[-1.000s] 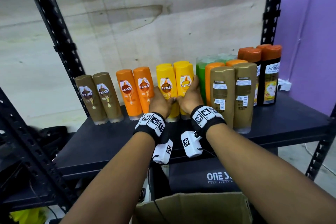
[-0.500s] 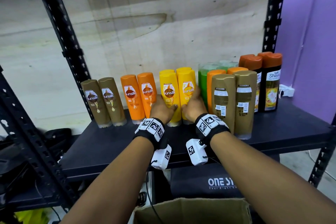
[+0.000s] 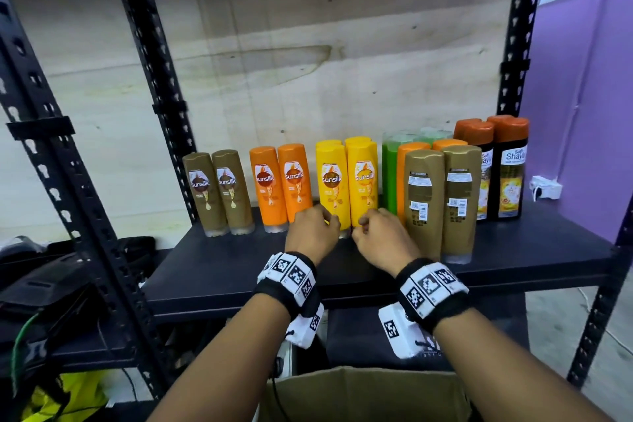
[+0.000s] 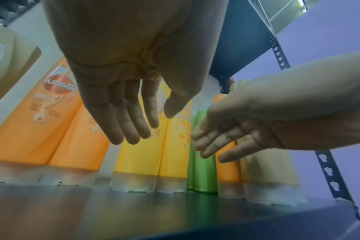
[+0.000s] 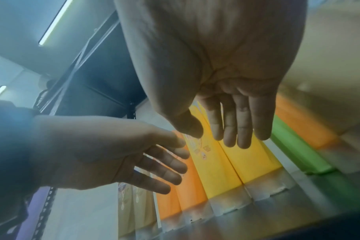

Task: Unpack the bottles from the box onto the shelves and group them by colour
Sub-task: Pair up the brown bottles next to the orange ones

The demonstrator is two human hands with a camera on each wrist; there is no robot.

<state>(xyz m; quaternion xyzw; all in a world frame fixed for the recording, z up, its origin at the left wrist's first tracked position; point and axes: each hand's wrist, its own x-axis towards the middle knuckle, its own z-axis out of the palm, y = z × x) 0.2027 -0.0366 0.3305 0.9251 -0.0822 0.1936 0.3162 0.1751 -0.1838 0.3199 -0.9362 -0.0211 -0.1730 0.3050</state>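
Note:
Two yellow bottles (image 3: 346, 181) stand side by side at the middle of the black shelf (image 3: 239, 271). Just in front of their bases hover my left hand (image 3: 313, 229) and right hand (image 3: 383, 236). In the left wrist view my left hand (image 4: 154, 128) has relaxed, straight fingers and holds nothing, a little off the yellow bottles (image 4: 142, 155). My right hand (image 5: 214, 134) is likewise loose and empty before the yellow bottles (image 5: 226, 162). The cardboard box (image 3: 370, 394) sits below, its inside hidden.
On the shelf, from the left, stand two brown bottles (image 3: 214, 192) and two orange bottles (image 3: 282, 181). Right of the yellow pair are green bottles (image 3: 389, 175), two gold bottles (image 3: 440, 199) near the front edge and dark orange-capped bottles (image 3: 510, 168). Black uprights frame the shelf.
Both hands held the lower parts of the yellow bottles before; they have let go and drawn back a little towards me. The yellow bottles stay upright on the shelf.

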